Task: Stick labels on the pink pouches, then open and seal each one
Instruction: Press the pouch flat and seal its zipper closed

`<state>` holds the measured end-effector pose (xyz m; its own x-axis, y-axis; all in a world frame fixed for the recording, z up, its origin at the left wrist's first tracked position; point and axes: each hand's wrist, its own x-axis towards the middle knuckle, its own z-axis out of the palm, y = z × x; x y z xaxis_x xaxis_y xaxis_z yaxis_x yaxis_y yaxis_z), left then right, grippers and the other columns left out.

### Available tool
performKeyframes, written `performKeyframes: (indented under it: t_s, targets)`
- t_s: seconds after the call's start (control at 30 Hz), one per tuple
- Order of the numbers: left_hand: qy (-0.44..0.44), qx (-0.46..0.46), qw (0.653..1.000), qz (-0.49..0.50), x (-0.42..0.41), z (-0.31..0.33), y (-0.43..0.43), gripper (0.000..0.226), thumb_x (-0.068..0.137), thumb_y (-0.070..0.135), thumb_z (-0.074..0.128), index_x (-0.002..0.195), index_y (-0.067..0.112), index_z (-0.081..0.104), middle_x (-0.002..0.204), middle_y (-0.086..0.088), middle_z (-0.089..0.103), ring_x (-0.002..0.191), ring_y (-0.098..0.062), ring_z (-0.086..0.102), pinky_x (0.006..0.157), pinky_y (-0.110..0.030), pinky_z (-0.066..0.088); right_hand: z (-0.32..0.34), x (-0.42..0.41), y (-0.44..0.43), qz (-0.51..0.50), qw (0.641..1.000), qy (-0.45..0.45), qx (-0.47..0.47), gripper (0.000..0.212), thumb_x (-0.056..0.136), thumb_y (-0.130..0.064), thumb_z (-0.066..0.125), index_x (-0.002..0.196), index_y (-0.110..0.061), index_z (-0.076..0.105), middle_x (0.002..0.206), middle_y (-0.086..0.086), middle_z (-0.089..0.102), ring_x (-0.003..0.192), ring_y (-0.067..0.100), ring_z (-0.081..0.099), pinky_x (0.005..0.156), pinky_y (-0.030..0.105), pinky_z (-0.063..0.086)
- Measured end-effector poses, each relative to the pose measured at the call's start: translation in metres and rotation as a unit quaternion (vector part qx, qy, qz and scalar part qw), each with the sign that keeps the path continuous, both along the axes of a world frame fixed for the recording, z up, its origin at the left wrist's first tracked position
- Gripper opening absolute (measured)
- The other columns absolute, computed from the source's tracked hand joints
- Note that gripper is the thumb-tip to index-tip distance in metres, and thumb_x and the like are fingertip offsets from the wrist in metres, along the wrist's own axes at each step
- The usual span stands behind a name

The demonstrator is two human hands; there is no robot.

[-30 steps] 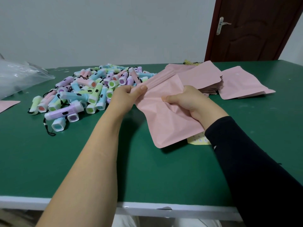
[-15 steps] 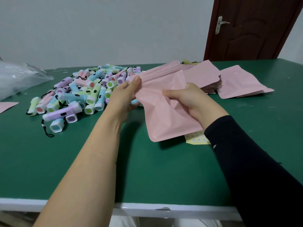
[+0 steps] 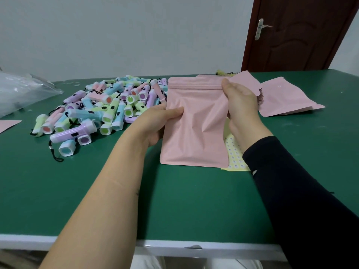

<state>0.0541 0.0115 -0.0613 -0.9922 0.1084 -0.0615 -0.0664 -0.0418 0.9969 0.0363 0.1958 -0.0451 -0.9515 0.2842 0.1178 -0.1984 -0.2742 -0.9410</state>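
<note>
Two hands: both were clamped on one pouch point(image 3: 194, 123), a hand on each side, and it was held upright over the table point(image 3: 174, 206).
Left hand point(image 3: 155, 123): gripped the left edge about halfway up, thumb laid across the front, fingers tucked behind.
Right hand point(image 3: 240, 105): pinched the top right corner, right at the zip line, thumb on the front; a dark sleeve covered that arm.
Pouch: pink, front towards the person, zip strip running across the top, creases through the middle. Whether the mouth was open could not be told.
Sheet point(image 3: 233, 152): yellow, dotted with small labels, flat on the table and partly hidden behind the pouch's lower right corner and the right wrist.
Stack point(image 3: 246, 80): more pink pouches lay just behind the right hand, with loose ones point(image 3: 281, 98) further right.
Torches point(image 3: 108, 105): a big pastel pile sat left of the pouch, just beyond the left hand.
Bag point(image 3: 21, 90): clear plastic, at the far left.
Door point(image 3: 303, 33): brown, at the back right.
</note>
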Motion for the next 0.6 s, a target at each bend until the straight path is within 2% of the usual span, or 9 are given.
performKeyframes:
  t_s: [0.07, 0.17, 0.23, 0.3, 0.4, 0.5, 0.6]
  targets:
    - [-0.003, 0.005, 1.000, -0.012, 0.001, 0.001, 0.000, 0.015, 0.094, 0.019, 0.063, 0.107, 0.013, 0.069, 0.099, -0.001, 0.076, 0.084, -0.016, 0.072, 0.078, -0.028, 0.059, -0.001, -0.001, 0.002, -0.001, 1.000, -0.003, -0.013, 0.008, 0.090, -0.024, 0.069, 0.088, -0.015, 0.070, 0.105, 0.007, 0.071, 0.105, 0.024, 0.066, 0.100, 0.043, 0.050]
    - [-0.021, -0.003, 0.999, -0.027, 0.002, 0.000, -0.001, 0.015, 0.091, 0.025, 0.067, 0.099, 0.013, 0.071, 0.099, -0.002, 0.076, 0.084, -0.016, 0.073, 0.071, -0.027, 0.060, -0.002, -0.006, 0.006, 0.021, 0.999, -0.030, -0.038, 0.024, 0.090, -0.030, 0.069, 0.103, -0.010, 0.071, 0.112, 0.010, 0.071, 0.109, 0.026, 0.066, 0.099, 0.043, 0.051]
    - [-0.015, 0.007, 1.000, 0.009, 0.001, 0.000, -0.001, 0.010, 0.091, 0.024, 0.068, 0.093, 0.015, 0.071, 0.093, 0.000, 0.077, 0.079, -0.015, 0.073, 0.065, -0.025, 0.058, -0.003, -0.010, 0.007, 0.068, 0.995, -0.059, -0.030, 0.034, 0.089, -0.042, 0.067, 0.105, -0.012, 0.070, 0.110, 0.009, 0.073, 0.104, 0.025, 0.069, 0.091, 0.042, 0.056]
    - [-0.001, 0.030, 0.997, 0.072, -0.002, -0.001, -0.002, 0.009, 0.092, 0.024, 0.068, 0.096, 0.016, 0.070, 0.092, 0.001, 0.077, 0.080, -0.015, 0.072, 0.067, -0.027, 0.057, -0.005, -0.008, 0.006, 0.152, 0.984, -0.089, 0.038, 0.039, 0.086, -0.048, 0.068, 0.105, -0.014, 0.070, 0.098, 0.002, 0.076, 0.091, 0.020, 0.073, 0.078, 0.036, 0.060]
    - [0.016, 0.075, 0.989, 0.128, -0.006, -0.002, -0.006, 0.010, 0.092, 0.023, 0.069, 0.097, 0.014, 0.070, 0.089, 0.000, 0.077, 0.078, -0.015, 0.073, 0.064, -0.027, 0.057, -0.014, -0.002, -0.002, 0.242, 0.956, -0.089, 0.142, 0.033, 0.081, -0.030, 0.077, 0.105, -0.007, 0.071, 0.094, 0.006, 0.076, 0.087, 0.022, 0.074, 0.077, 0.035, 0.060]
    - [0.027, 0.089, 0.985, 0.142, -0.007, -0.003, -0.007, 0.011, 0.090, 0.023, 0.070, 0.095, 0.014, 0.070, 0.087, 0.000, 0.077, 0.075, -0.016, 0.074, 0.061, -0.027, 0.058, -0.020, 0.001, -0.011, 0.215, 0.968, -0.066, 0.111, 0.022, 0.078, -0.012, 0.080, 0.097, -0.007, 0.071, 0.088, 0.005, 0.077, 0.079, 0.020, 0.074, 0.067, 0.030, 0.060]
    - [0.011, 0.057, 0.990, 0.126, -0.007, -0.004, -0.006, 0.015, 0.088, 0.026, 0.073, 0.095, 0.014, 0.070, 0.089, -0.002, 0.077, 0.078, -0.018, 0.074, 0.065, -0.029, 0.059, -0.021, 0.000, -0.012, 0.169, 0.982, -0.038, 0.075, 0.013, 0.080, -0.009, 0.078, 0.090, -0.009, 0.071, 0.080, 0.000, 0.076, 0.072, 0.016, 0.074, 0.060, 0.027, 0.058]
